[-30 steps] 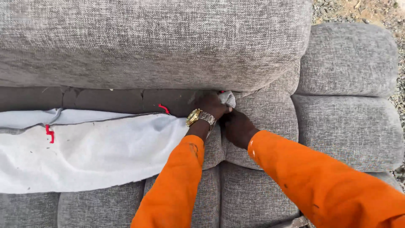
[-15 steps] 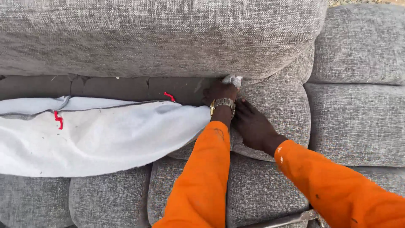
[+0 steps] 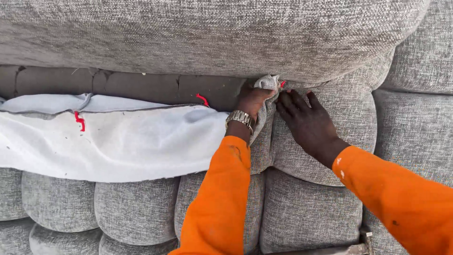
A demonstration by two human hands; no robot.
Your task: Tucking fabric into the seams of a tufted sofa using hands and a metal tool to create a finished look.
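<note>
Head view, left hand: We see the left hand (image 3: 252, 100) pushed into the gap under the large upper cushion (image 3: 212, 33), with a metal wristwatch (image 3: 239, 118) on the wrist and an orange sleeve (image 3: 222, 198) behind it.
Head view, left grip: We read the fingers as closed together on a folded edge of grey fabric (image 3: 268, 84), which bunches up just above the knuckles.
Head view, right hand: We see the right hand (image 3: 306, 123) lying palm down on a rounded tufted pad (image 3: 349, 118), its fingers spread apart and extended toward the fabric edge.
Head view, right grip: The fingertips (image 3: 283, 97) sit just beside the pinched fabric; we cannot tell whether they touch it, and they clamp nothing.
Head view, fabric location: The pinched grey fabric is at the seam where the upper cushion meets the tufted pad, between the two hands.
Head view, white lining: We see a white cloth layer (image 3: 113, 141) spread to the left of the left forearm, draped over the lower tufted pads (image 3: 61, 203).
Head view, red marks: We note short red thread pieces, one on the white cloth (image 3: 80, 120), one near the dark recess (image 3: 203, 99).
Head view, recess: A dark brown backing strip (image 3: 141, 85) runs under the upper cushion, above the white cloth.
Head view, lower edge: A metal part (image 3: 358, 248) shows at the bottom edge; its kind is unclear.
</note>
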